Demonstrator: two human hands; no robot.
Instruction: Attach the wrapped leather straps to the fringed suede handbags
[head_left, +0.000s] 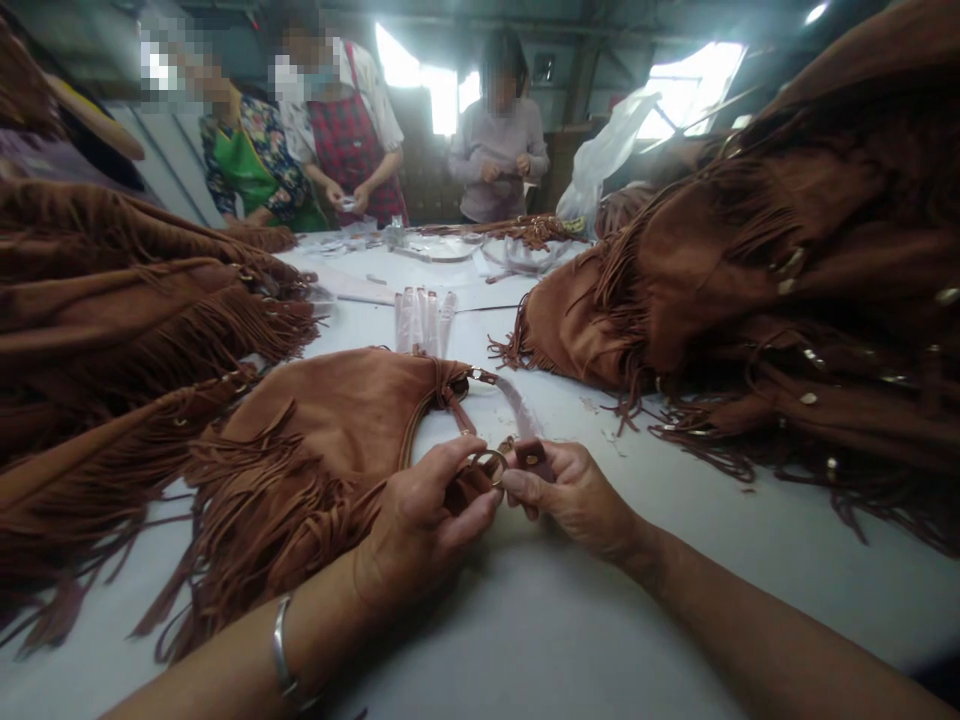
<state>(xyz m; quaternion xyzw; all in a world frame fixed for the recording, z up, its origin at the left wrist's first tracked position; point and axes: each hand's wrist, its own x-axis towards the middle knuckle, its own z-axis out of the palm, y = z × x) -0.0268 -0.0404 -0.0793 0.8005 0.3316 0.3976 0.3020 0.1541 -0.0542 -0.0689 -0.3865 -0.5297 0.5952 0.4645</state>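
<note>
A tan suede fringed handbag lies on the white table in front of me, its strap running up and to the right. My left hand grips a brown strap end near a gold metal ring. My right hand pinches a short brown leather tab with a metal stud, close to the same ring. The fingertips of both hands nearly meet at the ring. Part of the ring is hidden by my fingers. A silver bangle circles my left wrist.
Heaps of fringed tan suede bags lie on the right, with more on the left. Pale strap pieces and plastic sheets lie further along the table. Several co-workers stand at the far side, one handling something small.
</note>
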